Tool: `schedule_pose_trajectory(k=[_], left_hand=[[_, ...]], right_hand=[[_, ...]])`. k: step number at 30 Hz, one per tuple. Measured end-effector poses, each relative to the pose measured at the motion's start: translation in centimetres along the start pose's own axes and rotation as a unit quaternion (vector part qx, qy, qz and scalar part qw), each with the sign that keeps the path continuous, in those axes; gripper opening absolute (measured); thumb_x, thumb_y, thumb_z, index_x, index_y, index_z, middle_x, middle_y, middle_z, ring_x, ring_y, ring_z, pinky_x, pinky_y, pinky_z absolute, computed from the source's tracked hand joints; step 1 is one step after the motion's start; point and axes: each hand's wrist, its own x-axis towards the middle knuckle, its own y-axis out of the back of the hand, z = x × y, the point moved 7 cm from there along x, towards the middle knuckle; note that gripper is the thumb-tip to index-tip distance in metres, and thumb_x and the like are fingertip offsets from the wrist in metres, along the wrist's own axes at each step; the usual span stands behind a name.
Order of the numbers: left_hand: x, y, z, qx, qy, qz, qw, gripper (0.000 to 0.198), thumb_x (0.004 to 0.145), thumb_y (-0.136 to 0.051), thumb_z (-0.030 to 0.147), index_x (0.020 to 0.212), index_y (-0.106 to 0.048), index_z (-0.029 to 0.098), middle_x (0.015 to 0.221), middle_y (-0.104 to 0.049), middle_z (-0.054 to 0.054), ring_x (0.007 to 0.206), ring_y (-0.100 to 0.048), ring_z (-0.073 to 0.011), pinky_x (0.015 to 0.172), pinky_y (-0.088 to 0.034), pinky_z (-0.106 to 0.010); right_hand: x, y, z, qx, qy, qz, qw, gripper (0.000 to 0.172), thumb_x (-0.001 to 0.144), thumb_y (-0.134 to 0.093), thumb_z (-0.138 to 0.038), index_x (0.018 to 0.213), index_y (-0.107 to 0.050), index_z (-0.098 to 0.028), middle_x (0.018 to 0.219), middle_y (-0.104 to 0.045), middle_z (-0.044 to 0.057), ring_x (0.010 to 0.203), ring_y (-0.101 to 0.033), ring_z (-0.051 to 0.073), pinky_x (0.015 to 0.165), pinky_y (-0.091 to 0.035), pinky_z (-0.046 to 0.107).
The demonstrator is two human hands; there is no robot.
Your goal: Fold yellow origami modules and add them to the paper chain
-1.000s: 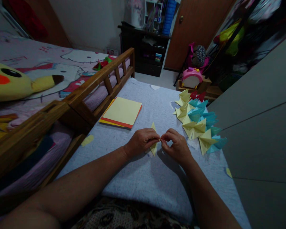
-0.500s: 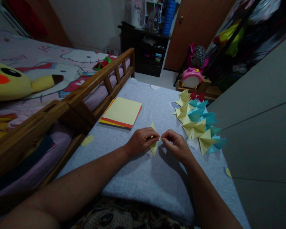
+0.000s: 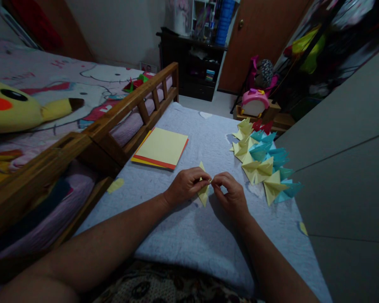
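A pale yellow folded paper (image 3: 203,197) is between my hands, just above or on the blue cloth; its pointed ends stick out above and below my left fingers. My left hand (image 3: 188,185) pinches its middle. At its right tip, my right hand (image 3: 230,191) has thumb and forefinger closed on the small end. The fingers hide the paper's centre. Several finished folded pieces stand to the right: yellow ones (image 3: 257,170), light blue ones (image 3: 279,156) and red ones (image 3: 265,127). A stack of square paper sheets (image 3: 161,145), pale yellow on top, lies to the left.
A wooden bed rail (image 3: 131,105) borders the left side, with a yellow plush toy (image 3: 22,107) on the bed beyond. On the right stands a pale cabinet panel (image 3: 350,168). A pink toy case (image 3: 255,103) and a dark shelf (image 3: 192,67) are at the back.
My right hand has shifted slightly to the left and its fingers have bent a little differently at the paper's tip. My left hand keeps its hold almost unmoved.
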Motion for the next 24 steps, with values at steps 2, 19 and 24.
schedule_pose_trajectory(k=[2, 19, 24], left_hand=[[0.00, 0.04, 0.07, 0.001, -0.002, 0.001, 1.000, 0.011, 0.093, -0.062, 0.019, 0.090, -0.071, 0.016, 0.082, -0.070, -0.004, 0.072, -0.061, -0.0133, 0.070, -0.050, -0.026], [-0.06, 0.05, 0.20, 0.002, 0.015, 0.010, 1.000, 0.011, 0.092, -0.062, 0.019, 0.085, -0.070, 0.015, 0.078, -0.069, -0.003, 0.067, -0.058, -0.0122, 0.066, -0.048, -0.025], [-0.06, 0.08, 0.37, 0.002, 0.004, 0.008, 1.000, 0.010, 0.092, -0.062, 0.017, 0.086, -0.070, 0.015, 0.079, -0.069, -0.003, 0.068, -0.058, -0.0119, 0.066, -0.048, -0.025]], right_hand=[[0.01, 0.04, 0.01, -0.005, -0.004, 0.007, 1.000, 0.015, 0.089, -0.054, -0.010, 0.085, -0.061, -0.022, 0.082, -0.061, 0.002, 0.079, -0.060, 0.017, 0.072, -0.048, 0.029], [0.27, 0.01, 0.35, 0.029, -0.048, 0.003, 0.998, 0.013, 0.090, -0.056, -0.012, 0.083, -0.060, -0.023, 0.082, -0.063, 0.002, 0.078, -0.060, 0.016, 0.073, -0.047, 0.028], [0.29, 0.04, 0.54, 0.041, -0.060, -0.002, 0.997, 0.013, 0.089, -0.056, -0.015, 0.082, -0.062, -0.023, 0.082, -0.064, 0.002, 0.079, -0.061, 0.017, 0.073, -0.048, 0.030]])
